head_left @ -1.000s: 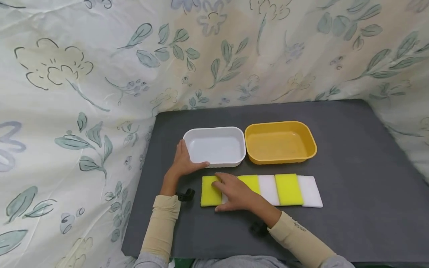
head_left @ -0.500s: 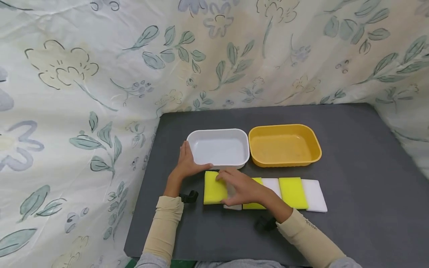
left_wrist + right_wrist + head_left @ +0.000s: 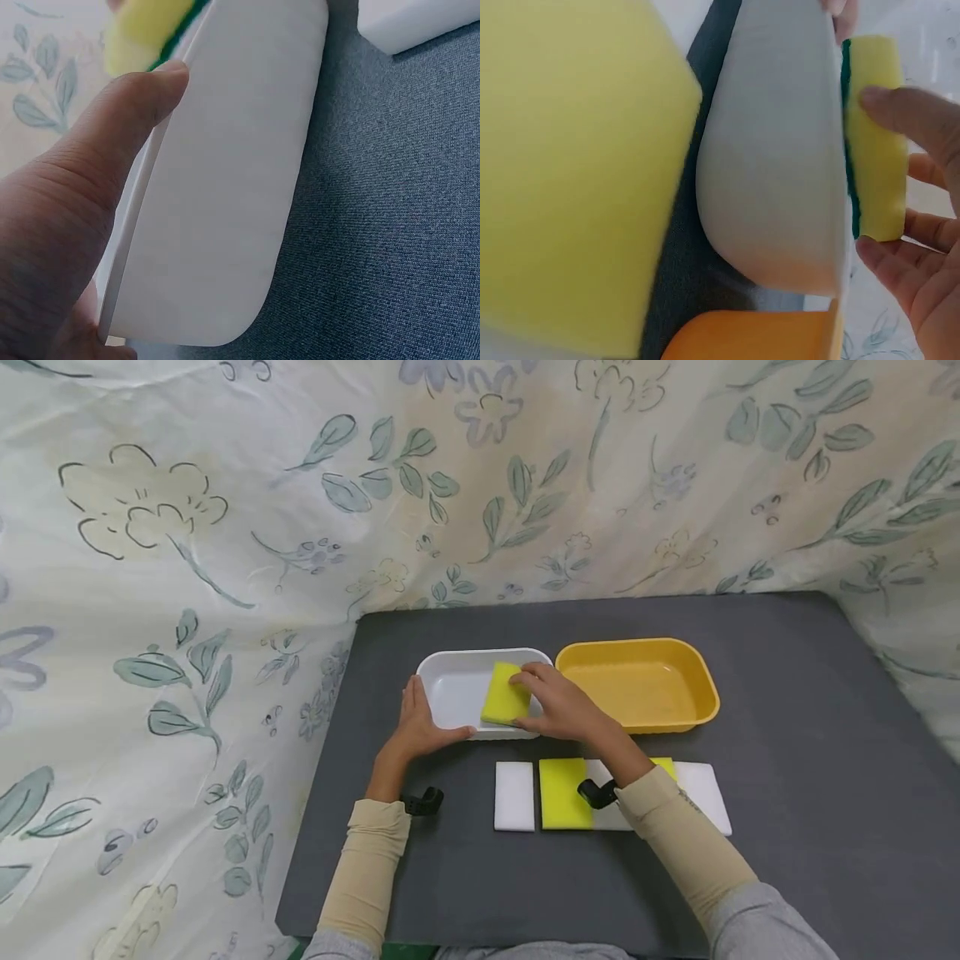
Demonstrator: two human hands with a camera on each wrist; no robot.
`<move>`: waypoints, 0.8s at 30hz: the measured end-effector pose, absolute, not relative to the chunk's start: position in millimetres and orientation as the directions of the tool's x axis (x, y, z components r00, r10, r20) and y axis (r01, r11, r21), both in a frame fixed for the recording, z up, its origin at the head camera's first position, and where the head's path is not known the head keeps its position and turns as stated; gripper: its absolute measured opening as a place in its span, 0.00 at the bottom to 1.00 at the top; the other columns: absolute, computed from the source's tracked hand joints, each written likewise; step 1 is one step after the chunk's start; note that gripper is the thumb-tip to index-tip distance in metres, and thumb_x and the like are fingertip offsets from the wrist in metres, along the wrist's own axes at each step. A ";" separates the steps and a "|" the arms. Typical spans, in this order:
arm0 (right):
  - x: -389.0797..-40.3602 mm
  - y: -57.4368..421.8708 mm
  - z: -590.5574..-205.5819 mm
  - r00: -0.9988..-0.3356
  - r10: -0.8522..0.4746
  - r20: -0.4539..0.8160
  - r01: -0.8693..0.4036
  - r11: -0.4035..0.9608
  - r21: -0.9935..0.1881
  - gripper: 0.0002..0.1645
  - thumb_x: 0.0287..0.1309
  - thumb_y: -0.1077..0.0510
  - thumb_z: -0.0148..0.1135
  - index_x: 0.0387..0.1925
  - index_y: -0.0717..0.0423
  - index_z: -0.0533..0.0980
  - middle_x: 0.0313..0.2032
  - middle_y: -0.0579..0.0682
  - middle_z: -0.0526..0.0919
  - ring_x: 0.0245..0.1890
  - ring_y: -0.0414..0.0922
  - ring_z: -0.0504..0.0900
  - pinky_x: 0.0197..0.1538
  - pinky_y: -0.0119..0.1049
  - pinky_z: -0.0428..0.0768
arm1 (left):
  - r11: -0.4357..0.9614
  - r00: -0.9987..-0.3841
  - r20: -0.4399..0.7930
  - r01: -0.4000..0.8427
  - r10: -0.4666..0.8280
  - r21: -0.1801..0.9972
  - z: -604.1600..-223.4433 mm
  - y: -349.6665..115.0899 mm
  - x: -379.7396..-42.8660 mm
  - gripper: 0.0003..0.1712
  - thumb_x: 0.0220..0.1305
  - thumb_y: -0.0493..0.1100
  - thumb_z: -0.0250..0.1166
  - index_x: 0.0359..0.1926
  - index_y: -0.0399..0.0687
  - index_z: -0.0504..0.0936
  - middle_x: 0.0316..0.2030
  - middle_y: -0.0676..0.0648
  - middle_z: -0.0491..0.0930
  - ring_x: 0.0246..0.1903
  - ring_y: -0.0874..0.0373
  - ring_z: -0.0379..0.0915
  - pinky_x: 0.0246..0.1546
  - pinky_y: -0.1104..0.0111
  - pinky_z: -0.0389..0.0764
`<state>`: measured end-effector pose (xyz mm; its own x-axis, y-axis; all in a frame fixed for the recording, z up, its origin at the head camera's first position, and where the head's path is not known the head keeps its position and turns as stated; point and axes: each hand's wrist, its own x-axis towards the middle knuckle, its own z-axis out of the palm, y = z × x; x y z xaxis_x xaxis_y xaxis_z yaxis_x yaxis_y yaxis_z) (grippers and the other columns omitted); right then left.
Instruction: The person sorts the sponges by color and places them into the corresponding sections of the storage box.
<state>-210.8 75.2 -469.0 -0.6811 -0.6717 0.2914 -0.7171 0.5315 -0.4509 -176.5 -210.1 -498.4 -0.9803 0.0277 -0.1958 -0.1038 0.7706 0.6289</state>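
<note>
While my left hand (image 3: 422, 727), thumb spread wide from straight fingers, braces the white tray (image 3: 453, 689), my right hand (image 3: 561, 703) pinches a yellow sponge (image 3: 502, 695), green side down, just above it.

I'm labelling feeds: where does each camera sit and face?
Head: on the head, facing forward and down at the table, white tub and yellow tub; left hand, right hand and sleeves show.
Left wrist: on that wrist, facing the white tub's side; part of the left hand shows.
Right wrist: on that wrist, facing the white tub and a sponge; parts of both hands show.
Both wrist views share white tub and sponge.
</note>
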 end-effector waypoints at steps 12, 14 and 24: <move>-238.9 47.2 -486.8 -0.727 -0.684 -0.066 -0.612 0.688 -0.390 0.28 0.50 0.57 0.79 0.52 0.57 0.78 0.50 0.54 0.78 0.44 0.49 0.74 0.51 0.42 0.77 | 0.763 -0.983 -0.179 -0.091 0.033 0.641 -499.8 -211.1 -175.8 0.81 0.45 0.66 0.77 0.78 0.41 0.27 0.78 0.40 0.28 0.76 0.44 0.25 0.71 0.47 0.50; -241.0 40.8 -488.3 -0.719 -0.690 -0.084 -0.615 0.688 -0.384 0.25 0.50 0.58 0.78 0.50 0.56 0.78 0.49 0.53 0.79 0.43 0.48 0.75 0.52 0.42 0.77 | 0.761 -0.984 -0.173 -0.087 0.033 0.643 -500.0 -211.4 -176.1 0.81 0.45 0.65 0.77 0.78 0.42 0.27 0.78 0.40 0.29 0.76 0.44 0.27 0.70 0.47 0.51; -244.9 13.1 -497.6 -0.686 -0.720 -0.105 -0.561 0.615 -0.554 0.24 0.55 0.59 0.76 0.54 0.58 0.83 0.65 0.58 0.74 0.69 0.53 0.67 0.68 0.45 0.66 | 0.759 -0.988 -0.147 -0.059 0.049 0.648 -499.3 -212.6 -176.7 0.81 0.45 0.63 0.78 0.78 0.41 0.28 0.77 0.38 0.32 0.75 0.42 0.35 0.68 0.46 0.57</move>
<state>-244.9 13.1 -497.6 -0.6857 -0.7203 -0.1047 -0.5614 0.6149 -0.5539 -176.7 -212.6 -499.3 -0.9880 0.0488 -0.1465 -0.0586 0.7592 0.6482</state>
